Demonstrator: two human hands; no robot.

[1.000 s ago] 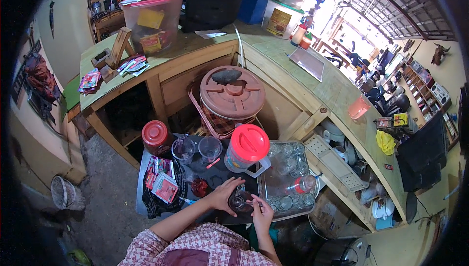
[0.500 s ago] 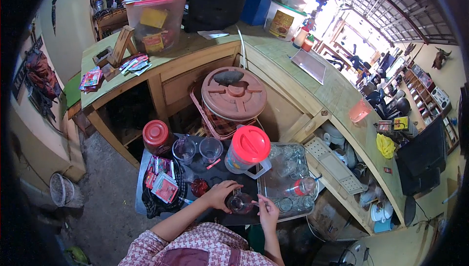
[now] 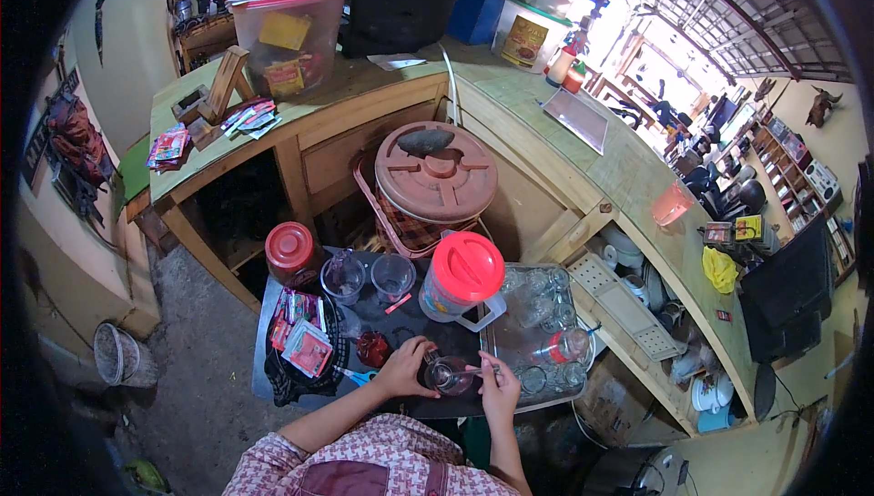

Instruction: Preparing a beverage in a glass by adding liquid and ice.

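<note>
My left hand (image 3: 406, 370) is wrapped round the side of a clear glass mug (image 3: 448, 376) at the front of the dark table. Between the thumb and fingers of my right hand (image 3: 498, 387) is a thin metal spoon (image 3: 471, 370), its lower end inside the mug. What the mug contains is hard to make out. Just behind it stands a pitcher (image 3: 462, 279) with a red lid. To the left of my left hand are a small dark red bundle (image 3: 372, 349) and blue-handled scissors (image 3: 360, 376).
A metal tray (image 3: 537, 350) of upturned glasses sits on the right. Two clear plastic cups (image 3: 393, 278), a red-lidded jar (image 3: 292, 254) and a basket of sachets (image 3: 308, 349) are on the left. Behind stands a large lidded bucket (image 3: 437, 173), with a wooden counter (image 3: 364, 86) around it.
The mug and my left hand have shifted very slightly. My right hand has moved a little up and left with the spoon still in the mug.
</note>
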